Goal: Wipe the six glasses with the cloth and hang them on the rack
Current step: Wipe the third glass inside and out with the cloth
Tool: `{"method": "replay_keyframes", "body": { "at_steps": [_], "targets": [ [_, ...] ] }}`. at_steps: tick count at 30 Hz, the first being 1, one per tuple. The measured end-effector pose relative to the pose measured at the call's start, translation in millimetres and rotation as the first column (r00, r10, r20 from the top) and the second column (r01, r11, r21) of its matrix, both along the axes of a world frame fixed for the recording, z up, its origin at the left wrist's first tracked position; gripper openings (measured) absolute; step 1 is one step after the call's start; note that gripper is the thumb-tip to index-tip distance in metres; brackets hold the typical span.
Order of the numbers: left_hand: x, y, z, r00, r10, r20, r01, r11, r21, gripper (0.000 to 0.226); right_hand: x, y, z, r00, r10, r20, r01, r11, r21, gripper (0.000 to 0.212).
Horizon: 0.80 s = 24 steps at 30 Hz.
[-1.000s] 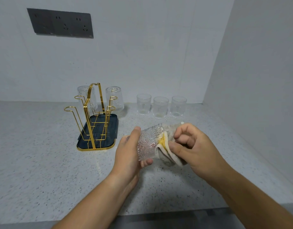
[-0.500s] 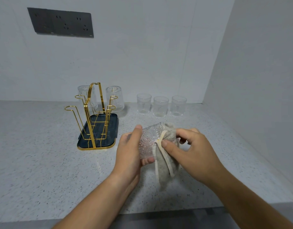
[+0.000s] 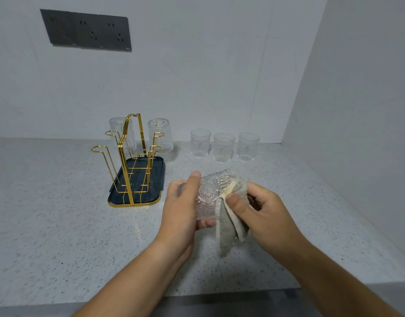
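Left hand (image 3: pixel 181 213) grips the patterned glass (image 3: pixel 208 197) on its side above the counter (image 3: pixel 59 225), thumb on top, fingertips underneath. At its three o'clock, right hand (image 3: pixel 265 213) pinches the grey cloth (image 3: pixel 229 232) against the glass's open end, cloth tail hanging down. Out at ten o'clock stands the gold rack (image 3: pixel 130 161) on a dark tray (image 3: pixel 158 170), with the left hung glass (image 3: pixel 122 133) and right hung glass (image 3: pixel 160 136) upside down at its far end. At twelve o'clock, a row of three upright glasses (image 3: pixel 224 147) stands by the wall.

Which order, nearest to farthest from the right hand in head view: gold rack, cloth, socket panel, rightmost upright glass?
1. cloth, gripped in right hand
2. rightmost upright glass, just behind
3. gold rack, far left
4. socket panel, on back wall
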<state>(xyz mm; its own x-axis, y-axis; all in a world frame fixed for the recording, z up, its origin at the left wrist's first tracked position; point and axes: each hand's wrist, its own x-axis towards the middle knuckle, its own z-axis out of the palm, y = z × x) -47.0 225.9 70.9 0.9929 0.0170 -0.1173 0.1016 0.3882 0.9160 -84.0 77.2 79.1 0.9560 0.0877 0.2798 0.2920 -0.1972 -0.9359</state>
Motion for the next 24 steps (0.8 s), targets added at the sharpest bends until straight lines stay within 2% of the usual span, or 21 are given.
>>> {"method": "replay_keyframes", "body": {
  "at_steps": [5, 7, 9, 12, 15, 17, 19, 20, 22, 24],
  "targets": [
    [5, 5, 9, 0.994, -0.039, -0.099, 0.036, 0.999, -0.028, 0.050, -3, -2, -4, 0.997, -0.015, 0.073, 0.025, 0.992, -0.126, 0.017],
    [5, 4, 13, 0.994, -0.062, -0.093, 0.060, 0.998, -0.029, 0.049, -3, -3, -1, 0.998, 0.006, 0.060, 0.000, 0.996, -0.093, 0.012],
    [3, 2, 16, 0.996, -0.056, -0.065, 0.055, 0.998, -0.018, 0.047, -3, -1, 1, 0.998, 0.034, 0.044, -0.033, 0.999, -0.037, 0.018],
    [-3, 1, 14, 0.992, -0.019, 0.127, 0.013, 0.999, 0.053, 0.034, 0, 3, 5, 1.000, 0.009, 0.005, -0.009, 0.994, 0.105, 0.034],
    [-9, 2, 7, 0.902, -0.030, 0.431, -0.078, 0.970, 0.231, 0.026, 4, 4, 7, 0.992, 0.036, -0.119, 0.007, 0.941, 0.339, 0.042],
    [-7, 3, 3, 0.866, -0.004, 0.501, -0.139, 0.959, 0.247, 0.028, 3, 5, 7, 0.988, 0.069, -0.136, -0.016, 0.932, 0.361, 0.042],
    [-4, 3, 6, 0.900, 0.014, 0.436, -0.111, 0.974, 0.198, 0.034, -1, 6, 6, 0.991, 0.076, -0.113, -0.036, 0.947, 0.319, 0.038],
    [-2, 1, 9, 0.942, 0.009, 0.334, -0.068, 0.984, 0.165, 0.033, -3, 5, 4, 0.994, 0.056, -0.089, -0.030, 0.962, 0.272, 0.034],
    [3, 3, 13, 0.996, -0.086, 0.023, 0.084, 0.993, 0.079, 0.029, -6, 3, -4, 1.000, -0.026, -0.001, 0.026, 0.996, 0.086, 0.022],
    [9, 10, 15, 0.928, -0.276, -0.250, 0.264, 0.961, -0.080, 0.031, -8, -1, -15, 0.995, -0.053, 0.082, 0.060, 0.995, -0.079, 0.015]
  ]
}}
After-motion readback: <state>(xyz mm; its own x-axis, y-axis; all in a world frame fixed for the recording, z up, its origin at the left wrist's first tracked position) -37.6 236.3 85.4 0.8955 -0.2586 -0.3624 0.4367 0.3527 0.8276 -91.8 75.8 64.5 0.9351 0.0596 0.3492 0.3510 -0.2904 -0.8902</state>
